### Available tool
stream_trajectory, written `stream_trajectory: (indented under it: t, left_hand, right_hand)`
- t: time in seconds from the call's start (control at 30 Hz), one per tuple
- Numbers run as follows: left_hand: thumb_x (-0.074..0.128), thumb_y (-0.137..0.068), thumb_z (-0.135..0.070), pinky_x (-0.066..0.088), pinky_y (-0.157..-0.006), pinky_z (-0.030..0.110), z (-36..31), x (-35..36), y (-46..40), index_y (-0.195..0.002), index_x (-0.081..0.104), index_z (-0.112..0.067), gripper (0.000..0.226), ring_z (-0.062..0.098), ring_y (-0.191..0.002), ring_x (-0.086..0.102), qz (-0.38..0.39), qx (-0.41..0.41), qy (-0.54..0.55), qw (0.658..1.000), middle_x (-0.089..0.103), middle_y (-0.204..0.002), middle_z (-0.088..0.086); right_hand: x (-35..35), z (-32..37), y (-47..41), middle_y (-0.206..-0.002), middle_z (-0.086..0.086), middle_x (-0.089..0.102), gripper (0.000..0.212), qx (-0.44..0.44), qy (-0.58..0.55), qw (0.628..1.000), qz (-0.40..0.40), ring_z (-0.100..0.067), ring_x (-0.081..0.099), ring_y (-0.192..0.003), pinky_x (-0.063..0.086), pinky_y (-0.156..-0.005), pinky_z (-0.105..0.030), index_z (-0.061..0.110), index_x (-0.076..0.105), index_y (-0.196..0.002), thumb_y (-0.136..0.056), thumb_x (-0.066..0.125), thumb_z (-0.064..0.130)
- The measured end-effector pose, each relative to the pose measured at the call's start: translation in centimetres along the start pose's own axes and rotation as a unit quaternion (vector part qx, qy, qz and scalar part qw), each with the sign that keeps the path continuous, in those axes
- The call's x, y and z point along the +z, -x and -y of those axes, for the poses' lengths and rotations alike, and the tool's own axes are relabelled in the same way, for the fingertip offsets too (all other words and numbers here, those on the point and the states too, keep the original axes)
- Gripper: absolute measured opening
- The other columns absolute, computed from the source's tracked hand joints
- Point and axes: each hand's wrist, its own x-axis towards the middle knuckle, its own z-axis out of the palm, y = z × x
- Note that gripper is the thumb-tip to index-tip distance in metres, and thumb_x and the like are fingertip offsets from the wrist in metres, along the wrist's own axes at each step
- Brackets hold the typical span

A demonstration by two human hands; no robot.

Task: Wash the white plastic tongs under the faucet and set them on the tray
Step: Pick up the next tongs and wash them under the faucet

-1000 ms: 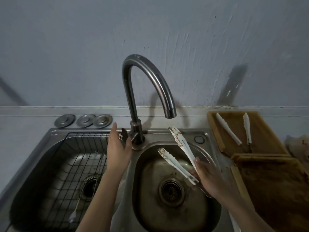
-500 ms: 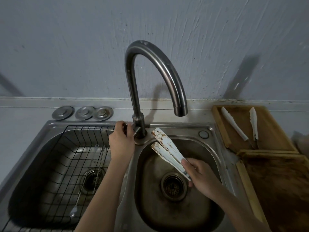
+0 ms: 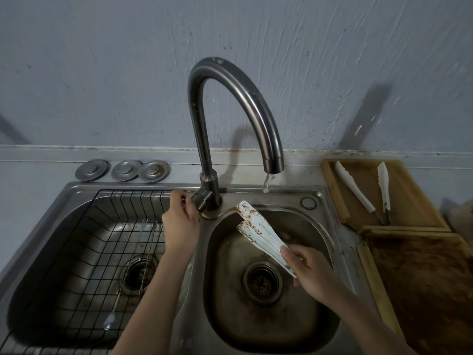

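Water just starting from faucet (image 3: 273,160) as left hand (image 3: 180,221) grips its lever; right hand (image 3: 311,267) clasps soiled white tongs (image 3: 258,229) over basin, beside the stream; next, I judge: bring tips under it.

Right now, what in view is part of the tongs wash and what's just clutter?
In the job:
- dirty white tongs, held in right hand
- faucet, water starting
- faucet handle, left hand on it
- right basin
- wooden tray

Lying about:
- three metal sink plugs
- wire rack
- two tongs already on tray
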Motion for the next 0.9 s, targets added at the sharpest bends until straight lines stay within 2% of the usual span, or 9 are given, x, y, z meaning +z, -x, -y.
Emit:
stream_trajectory:
  t: [0.13,0.2,0.33,0.4,0.47,0.6,0.67,0.77,0.9]
  left_hand:
    - [0.04,-0.098,-0.019,0.034,-0.055,0.033,0.1,-0.1,0.1,-0.098,0.05,-0.006,0.016,0.029,-0.054,0.049,0.008,0.007,0.008,1.0,0.058,-0.065,0.01]
    - [0.039,-0.099,-0.021,0.035,-0.063,0.031,-0.2,-0.3,0.3,-0.111,0.05,-0.009,0.02,0.029,-0.066,0.054,0.025,-0.012,0.019,0.999,0.063,-0.079,0.009]
    - [0.041,-0.099,-0.023,0.041,-0.082,0.033,-0.4,0.0,1.5,-0.144,0.024,-0.013,0.049,0.028,-0.103,0.059,0.073,-0.041,0.059,0.995,0.06,-0.117,0.007]
    - [0.041,-0.099,-0.022,0.036,-0.107,0.038,-0.2,0.5,1.9,-0.15,0.01,-0.011,0.06,0.027,-0.136,0.039,0.076,-0.07,0.085,0.991,0.037,-0.149,0.014]
    - [0.043,-0.098,-0.016,0.019,-0.118,0.036,-0.5,1.1,2.3,-0.149,0.005,-0.003,0.065,0.027,-0.146,0.016,0.049,-0.097,0.084,0.991,0.015,-0.158,0.017]
    - [0.055,-0.092,-0.011,0.024,-0.109,0.044,-2.1,3.0,5.4,-0.133,0.029,0.006,0.051,0.038,-0.13,0.028,-0.017,-0.207,0.105,0.972,0.031,-0.135,0.024]
    - [0.061,-0.089,-0.021,0.041,-0.092,0.041,-2.5,4.2,8.0,-0.119,0.042,0.0,0.041,0.031,-0.108,0.05,0.1,-0.243,0.188,0.946,0.049,-0.111,0.014]
    - [0.071,-0.082,-0.025,0.053,-0.067,0.032,-3.3,5.3,11.1,-0.095,0.06,-0.001,0.029,0.02,-0.069,0.062,0.263,-0.313,0.328,0.852,0.063,-0.08,0.012]
    - [0.063,-0.089,-0.02,0.059,-0.076,0.037,-3.6,5.5,11.0,-0.093,0.063,-0.001,0.02,0.025,-0.077,0.07,0.251,-0.414,0.358,0.798,0.07,-0.088,0.018]
  right_hand:
    - [-0.2,0.0,0.2,-0.069,-0.022,0.063,0.046,0.005,0.0,1.0,0.0,-0.012,0.056,-0.044,0.043,-0.047,-0.022,0.0,0.063,-0.088,-0.091,0.043,0.042]
    - [-0.4,0.2,0.3,-0.054,-0.008,0.055,0.041,0.012,0.002,1.0,-0.002,-0.01,0.054,-0.043,0.043,-0.047,-0.021,0.008,0.062,-0.075,-0.091,0.043,0.041]
    - [-0.6,0.2,0.5,-0.047,0.006,0.045,0.038,0.031,0.029,0.999,0.002,-0.007,0.053,-0.043,0.043,-0.05,-0.024,0.017,0.053,-0.065,-0.092,0.044,0.042]
    - [-0.7,0.1,0.6,-0.048,0.006,0.042,0.041,0.043,0.041,0.998,0.011,-0.01,0.053,-0.045,0.042,-0.05,-0.023,0.015,0.048,-0.063,-0.092,0.043,0.044]
    - [-0.7,0.1,0.8,-0.048,0.005,0.04,0.042,0.048,0.054,0.997,0.018,-0.012,0.053,-0.047,0.041,-0.05,-0.023,0.016,0.046,-0.063,-0.092,0.043,0.046]
    - [-0.5,0.4,0.9,-0.05,0.006,0.041,0.042,0.058,0.061,0.996,0.029,-0.016,0.05,-0.051,0.044,-0.055,-0.032,0.018,0.047,-0.061,-0.092,0.042,0.045]
    - [0.0,0.7,0.7,-0.052,0.004,0.045,0.041,0.06,0.062,0.996,0.03,-0.016,0.049,-0.051,0.043,-0.055,-0.032,0.019,0.049,-0.062,-0.093,0.041,0.044]
    - [0.9,1.3,0.5,-0.056,0.005,0.051,0.036,0.04,0.087,0.995,0.026,-0.005,0.048,-0.047,0.038,-0.052,-0.021,0.024,0.052,-0.064,-0.095,0.04,0.038]
    - [1.4,1.6,1.0,-0.055,0.006,0.049,0.034,0.03,0.11,0.993,0.04,-0.002,0.044,-0.043,0.034,-0.045,-0.016,0.032,0.048,-0.064,-0.096,0.039,0.035]
